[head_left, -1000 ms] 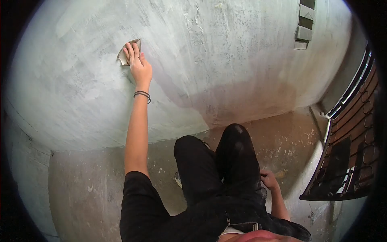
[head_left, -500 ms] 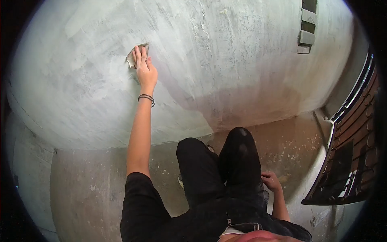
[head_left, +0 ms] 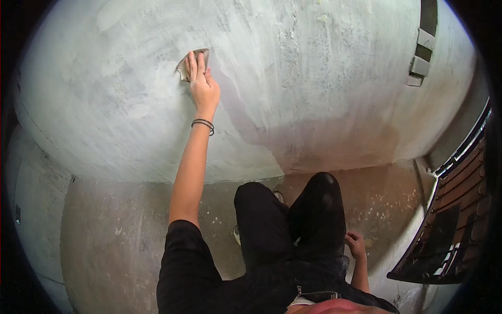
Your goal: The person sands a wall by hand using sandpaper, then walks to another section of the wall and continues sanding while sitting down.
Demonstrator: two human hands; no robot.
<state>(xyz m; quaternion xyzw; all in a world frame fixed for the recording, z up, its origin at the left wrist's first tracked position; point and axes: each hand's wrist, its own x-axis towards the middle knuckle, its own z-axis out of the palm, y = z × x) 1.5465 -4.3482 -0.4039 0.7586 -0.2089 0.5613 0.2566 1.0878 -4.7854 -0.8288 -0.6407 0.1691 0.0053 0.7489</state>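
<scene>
My left hand (head_left: 205, 89) presses a folded sheet of sandpaper (head_left: 184, 69) flat against the pale, patchy plastered wall (head_left: 130, 104). Its fingers lie over the sheet, whose brownish edges stick out on both sides; two dark bands circle the wrist. Low beside my right thigh, my right hand (head_left: 356, 245) hangs with loosely bent fingers, partly hidden behind the leg. Nothing shows in it.
My bent knees (head_left: 321, 193) in black trousers are close to the foot of the wall. A metal grille (head_left: 449, 225) leans at the right. Grey strips (head_left: 420, 65) border a dark slot in the wall. The concrete floor (head_left: 125, 230) has pale spots.
The view has shifted a little, so the wall slot and my left arm appear farther right. My left hand keeps the sandpaper on nearly the same patch of wall.
</scene>
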